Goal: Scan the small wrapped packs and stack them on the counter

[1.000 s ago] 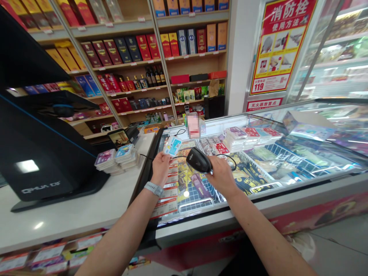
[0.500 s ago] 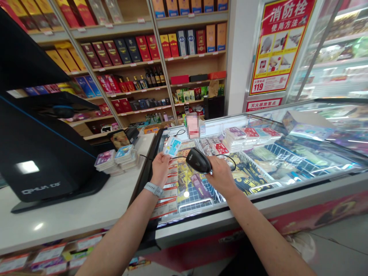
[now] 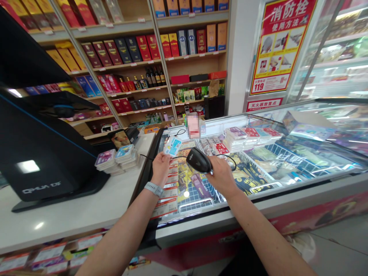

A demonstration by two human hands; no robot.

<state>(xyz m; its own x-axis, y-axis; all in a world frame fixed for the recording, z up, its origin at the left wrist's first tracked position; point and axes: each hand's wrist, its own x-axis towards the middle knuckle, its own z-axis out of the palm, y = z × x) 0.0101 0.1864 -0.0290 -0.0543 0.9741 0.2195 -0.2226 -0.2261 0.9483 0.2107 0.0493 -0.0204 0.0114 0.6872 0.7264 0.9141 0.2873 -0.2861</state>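
Observation:
Between its thumb and fingers, my left hand (image 3: 161, 167) pinches a small flat blue-and-white packet (image 3: 173, 146) above the freezer's left edge. My right hand (image 3: 221, 174) is wrapped round the handle of a black barcode scanner (image 3: 198, 160), whose head points left towards the packet. A black cable runs beside the scanner. Both hands are over the glass-topped freezer (image 3: 201, 224). On the white counter to the left stand a stack of purple-labelled packs (image 3: 106, 161) and a stack of blue-labelled packs (image 3: 125, 156).
A black checkout machine (image 3: 48, 153) stands on the white counter (image 3: 71, 214) at left. Several stacks of packs (image 3: 235, 138) and an open carton (image 3: 307, 124) rest on the freezer. Shelves of boxes and bottles (image 3: 155, 76) line the back, beside a red poster (image 3: 281, 46).

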